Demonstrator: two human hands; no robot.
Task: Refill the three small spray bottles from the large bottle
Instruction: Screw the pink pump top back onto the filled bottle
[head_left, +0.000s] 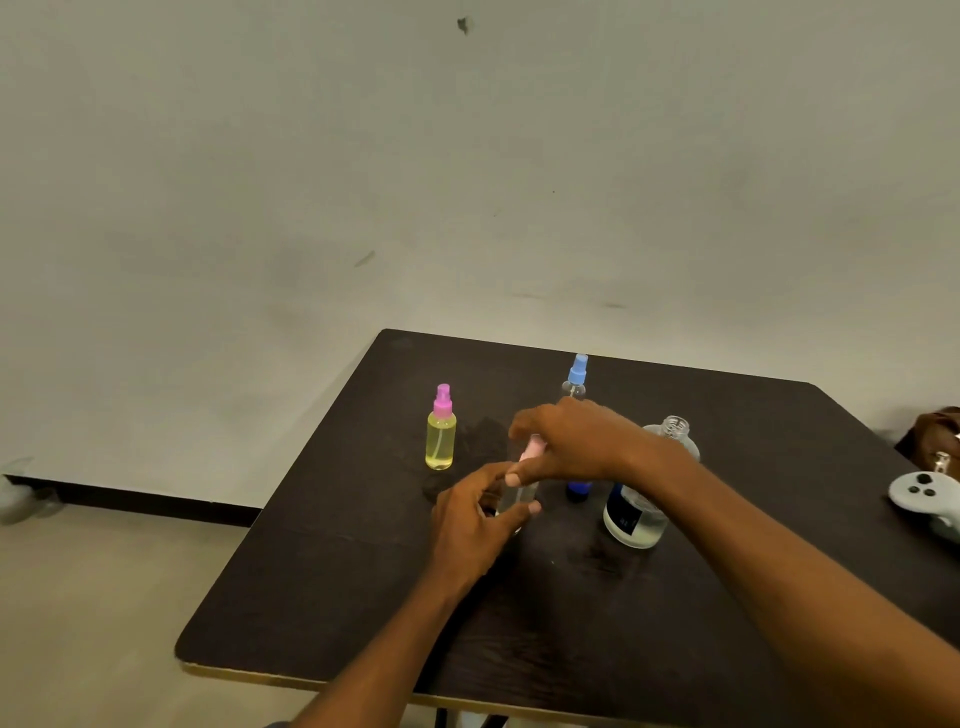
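Note:
My left hand (475, 514) grips the body of a small clear spray bottle (521, 493) standing on the dark table (322, 587). My right hand (571, 441) closes over its light pink spray top (533, 448). A yellow spray bottle (440, 439) with a pink top stands to the left, apart from my hands. A spray bottle with a blue top (576, 375) stands behind my right hand, its body mostly hidden. The large clear bottle (641, 512), uncapped, stands at the right behind my right forearm. A small dark blue cap (578, 489) lies beside it.
A white game controller (922, 496) lies at the table's right edge, with a brown bag (930, 439) behind it. The table's left and near edges drop to the floor. A plain wall rises behind the table.

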